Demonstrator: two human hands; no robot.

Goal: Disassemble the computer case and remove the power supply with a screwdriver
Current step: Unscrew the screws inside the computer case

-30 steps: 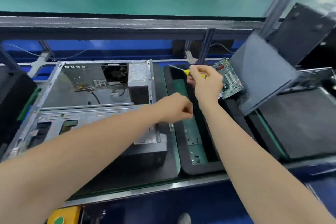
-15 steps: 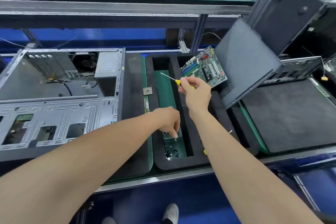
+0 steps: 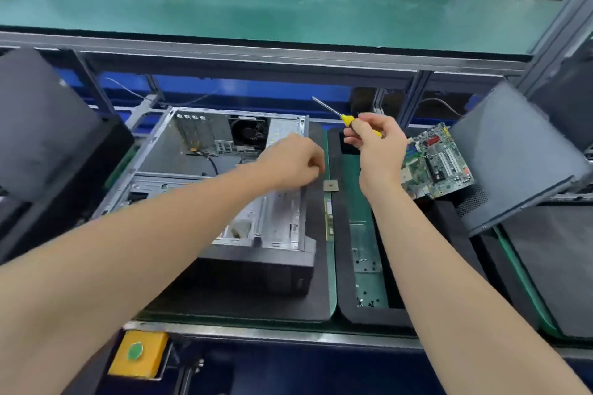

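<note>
Two grips have shifted in the last half second. The left grip (image 3: 290,163) has left the near end of the black foam tray with a green floor (image 3: 341,250), where small dark loose screws (image 3: 365,301) lie. It now hovers with fingers curled over the right wall of the open silver metal computer case (image 3: 179,170), left of the worktop's middle. Whether it pinches anything I cannot tell.

The silver boxed power supply (image 3: 282,133) sits in the case's far right corner, seemingly still mounted, so another screw probably comes next.

The right grip (image 3: 375,144) clasps the yellow-handled screwdriver (image 3: 348,121), raised with its tip pointing toward the far edge.

Rightward, the green motherboard (image 3: 439,163) and the tilted grey side panel (image 3: 513,163) obstruct nothing.
</note>
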